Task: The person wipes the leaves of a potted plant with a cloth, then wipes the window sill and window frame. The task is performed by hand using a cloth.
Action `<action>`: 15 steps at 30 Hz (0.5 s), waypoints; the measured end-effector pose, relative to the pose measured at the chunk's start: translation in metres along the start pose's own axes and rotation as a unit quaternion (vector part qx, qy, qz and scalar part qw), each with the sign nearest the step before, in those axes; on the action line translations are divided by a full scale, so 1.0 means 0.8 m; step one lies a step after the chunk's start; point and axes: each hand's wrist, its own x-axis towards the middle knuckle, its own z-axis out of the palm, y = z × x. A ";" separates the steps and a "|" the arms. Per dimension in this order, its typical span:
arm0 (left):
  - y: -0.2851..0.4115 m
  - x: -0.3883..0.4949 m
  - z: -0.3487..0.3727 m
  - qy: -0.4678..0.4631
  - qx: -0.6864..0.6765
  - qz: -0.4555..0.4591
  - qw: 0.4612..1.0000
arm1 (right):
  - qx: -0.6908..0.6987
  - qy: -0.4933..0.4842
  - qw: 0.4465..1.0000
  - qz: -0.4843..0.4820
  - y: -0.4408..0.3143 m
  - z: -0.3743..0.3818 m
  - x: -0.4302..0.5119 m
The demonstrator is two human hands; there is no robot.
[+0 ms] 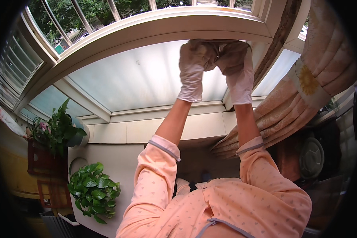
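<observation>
Both my hands wear thin whitish gloves and are raised together at the window frame's horizontal bar point(154, 32), near the top of the view. My left hand point(196, 58) is bunched on a dark, greyish cloth point(209, 44), its fingers mostly hidden. Close beside it, my right hand point(236, 58) bends inward at the same cloth, and its fingertips are hidden too. The cloth lies along the bar's lower edge. Behind and below my hands is a frosted glass pane point(131, 74).
A tied curtain point(285, 110) hangs at the right. A tiled sill point(142, 131) runs below the pane. Potted plants point(61, 128) stand at its left end, and a leafy plant point(93, 190) sits on a pale surface point(125, 178). Metal bars point(81, 16) stand outside.
</observation>
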 end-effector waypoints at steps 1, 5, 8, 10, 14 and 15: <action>-0.006 0.005 0.015 -0.059 0.110 0.088 0.988 | 0.059 0.005 0.998 -0.037 -0.001 0.006 0.009; -0.022 0.012 0.014 -0.043 0.402 0.380 0.832 | 0.226 0.032 0.970 -0.085 0.021 0.051 0.027; -0.021 0.027 -0.014 -0.038 0.508 0.471 0.720 | 0.220 0.050 0.969 -0.104 0.049 0.087 0.034; -0.017 0.038 -0.038 -0.055 0.528 0.457 0.713 | 0.271 -0.044 0.957 -0.090 0.062 0.102 0.027; 0.001 0.056 -0.116 -0.049 0.543 0.444 0.711 | 0.106 0.133 0.978 -0.122 0.097 0.195 0.014; 0.006 0.059 -0.141 -0.032 0.558 0.450 0.697 | 0.102 0.121 0.980 -0.118 0.102 0.219 0.004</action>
